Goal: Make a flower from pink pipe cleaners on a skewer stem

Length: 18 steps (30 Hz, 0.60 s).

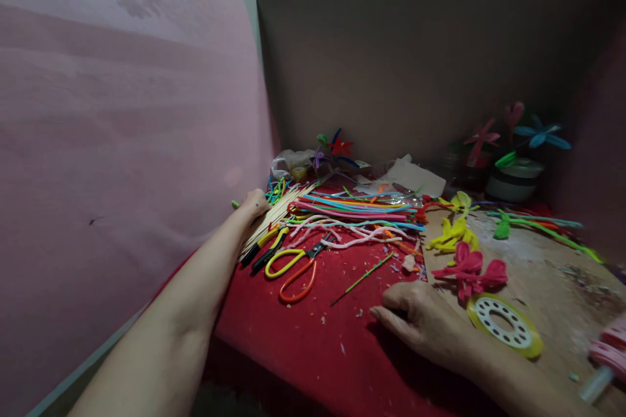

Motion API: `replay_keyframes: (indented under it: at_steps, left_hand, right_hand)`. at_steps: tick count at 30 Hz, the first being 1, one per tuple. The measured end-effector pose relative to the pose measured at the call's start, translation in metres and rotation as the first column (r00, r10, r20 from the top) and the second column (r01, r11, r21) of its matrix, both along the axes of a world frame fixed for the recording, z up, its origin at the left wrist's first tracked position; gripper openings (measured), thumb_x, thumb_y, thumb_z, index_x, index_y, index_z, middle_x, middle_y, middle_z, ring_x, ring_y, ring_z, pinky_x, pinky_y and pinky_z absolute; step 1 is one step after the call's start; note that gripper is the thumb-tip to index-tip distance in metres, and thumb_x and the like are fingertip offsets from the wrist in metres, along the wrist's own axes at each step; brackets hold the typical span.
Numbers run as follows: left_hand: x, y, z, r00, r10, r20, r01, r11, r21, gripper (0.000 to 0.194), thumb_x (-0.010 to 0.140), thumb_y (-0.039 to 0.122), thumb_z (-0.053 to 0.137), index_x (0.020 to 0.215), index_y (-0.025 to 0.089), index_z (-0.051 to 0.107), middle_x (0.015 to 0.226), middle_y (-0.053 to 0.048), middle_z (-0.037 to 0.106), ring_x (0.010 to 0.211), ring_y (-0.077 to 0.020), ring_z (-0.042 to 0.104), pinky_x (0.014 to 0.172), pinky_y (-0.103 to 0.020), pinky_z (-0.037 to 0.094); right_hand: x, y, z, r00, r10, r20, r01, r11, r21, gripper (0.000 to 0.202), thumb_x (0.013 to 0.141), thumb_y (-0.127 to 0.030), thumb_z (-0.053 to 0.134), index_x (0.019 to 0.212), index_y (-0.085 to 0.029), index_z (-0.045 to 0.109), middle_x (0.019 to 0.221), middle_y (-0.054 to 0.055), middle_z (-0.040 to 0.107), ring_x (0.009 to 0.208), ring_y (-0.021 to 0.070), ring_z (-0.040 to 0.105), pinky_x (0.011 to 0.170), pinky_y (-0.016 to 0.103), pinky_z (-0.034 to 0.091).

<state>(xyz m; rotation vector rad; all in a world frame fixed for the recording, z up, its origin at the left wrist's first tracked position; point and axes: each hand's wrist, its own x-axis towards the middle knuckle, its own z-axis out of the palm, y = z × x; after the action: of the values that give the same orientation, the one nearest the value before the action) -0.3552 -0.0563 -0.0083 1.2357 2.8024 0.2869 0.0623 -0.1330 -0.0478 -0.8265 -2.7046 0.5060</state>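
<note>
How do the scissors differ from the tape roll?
The scissors lie on the red cloth; the tape roll lies on the brown board.
The scissors have two looped handles, one yellow, one orange-red; the tape roll is a ring with a holed white core.
Both show yellow, and neither is held.

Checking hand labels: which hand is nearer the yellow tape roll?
Right. The right hand is just to the left of the tape roll; the left hand is farther off, across the red cloth beside the thin sticks.
</note>
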Motion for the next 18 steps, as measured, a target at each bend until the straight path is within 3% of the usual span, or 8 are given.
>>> replay_keyframes:
  at_steps: [4,10,18]
  left_hand:
    - [-0.002,0.005,-0.001,0.999,0.036,-0.004,-0.037,0.999,-0.031,0.025,0.055,0.023,0.07,0.075,0.009,0.064,0.074,-0.013,0.066,0.072,-0.0246,0.064,0.056,-0.025,0.044]
    - [0.003,-0.002,0.0,0.999,0.048,0.0,-0.048,0.999,0.002,0.019,0.059,0.024,0.064,0.072,0.011,0.063,0.072,-0.013,0.067,0.064,-0.0222,0.064,0.051,-0.024,0.043]
    - [0.01,-0.001,0.022,0.994,0.042,-0.104,-0.037,0.998,0.053,0.034,0.06,0.027,0.066,0.09,0.011,0.063,0.097,-0.022,0.064,0.093,-0.033,0.061,0.067,-0.031,0.046]
  right_hand:
    - [0.0,-0.001,0.002,1.0,0.021,0.004,-0.021,1.0,0.001,0.037,0.086,-0.035,0.041,0.055,-0.016,0.048,0.055,0.0,0.051,0.05,0.0071,0.039,0.05,0.024,0.023]
    - [-0.001,0.0,0.001,1.0,-0.003,-0.001,0.003,1.0,0.02,0.035,0.085,-0.033,0.044,0.054,-0.016,0.047,0.054,0.0,0.051,0.049,0.0069,0.038,0.049,0.024,0.021]
    - [-0.002,0.0,0.001,1.0,0.007,0.007,-0.008,1.0,0.017,0.037,0.086,-0.034,0.042,0.054,-0.016,0.046,0.054,0.0,0.05,0.049,0.0066,0.037,0.049,0.024,0.021]
